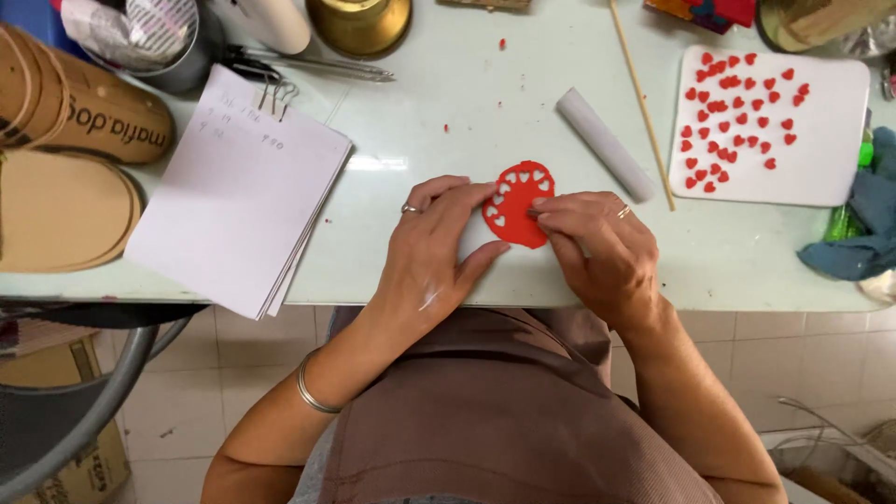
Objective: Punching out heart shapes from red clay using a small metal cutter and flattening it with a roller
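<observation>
Hands working near worktop's front edge: left hand (431,250) steadying red sheet (519,206) full of heart cutouts, right hand (597,245) fingers pinching its right rim. Best keeping pressure light, sheet flat; tearing looking likely otherwise. Cut hearts lying on white board (821,131), far right corner.

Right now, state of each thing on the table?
red sheet: flat, heart holes punched, pinched by both hands
left hand: grip on sheet edge
right hand: grip on sheet edge
small red hearts: loose on white board
white roller: lying free
paper stack: clipped
</observation>
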